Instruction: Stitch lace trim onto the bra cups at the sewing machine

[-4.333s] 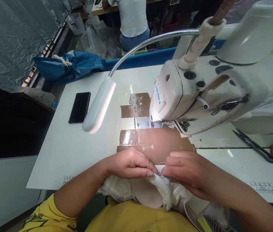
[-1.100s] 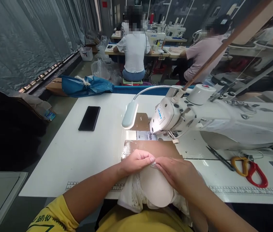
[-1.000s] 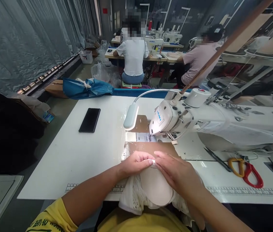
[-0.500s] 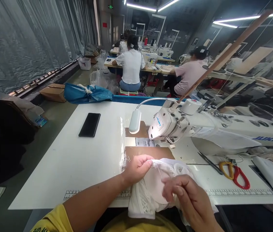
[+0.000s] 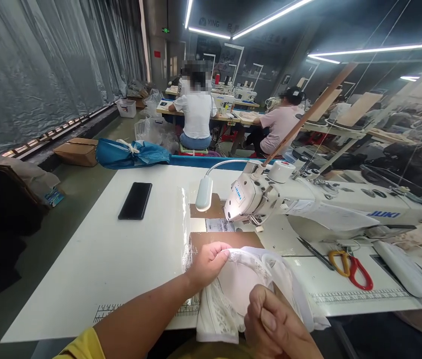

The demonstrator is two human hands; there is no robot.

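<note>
Left hand (image 5: 209, 262) pinches the edge of a white garment (image 5: 214, 311)

Thumb and forefinger of the left hand are closed on the garment's upper rim; the rest of it drapes below and to the right of that grip, over the table's near edge. The right hand (image 5: 272, 319) is in front of the garment's lower part, nearer the body, fingers curled in and thumb against forefinger; whether it pinches a thread cannot be told.

Well beyond the left hand and off to its left is a box (image 5: 76, 151) of brown cardboard, its contents hidden. Farther off is a white bin (image 5: 126, 108), with crumpled clear bags (image 5: 154, 132) to its right; what either holds is too small to tell. Nearer, at the table's far edge, blue cloth (image 5: 132, 153) is bunched and tied with white cord.

The garment mixes patterned openwork, sheer fabric and a smooth, rounded, pale pink cup (image 5: 237, 285) just right of the left fingers. Glossy brown tape (image 5: 229, 240) lies just beyond that hand on the smooth white table (image 5: 94, 259); past it are the hard, rounded machine (image 5: 244, 197) and a lamp (image 5: 204, 193) on a ribbed metal neck. A flat black phone (image 5: 135, 201) lies to the left, scissors (image 5: 360, 274) with looped handles to the right of both hands.
</note>
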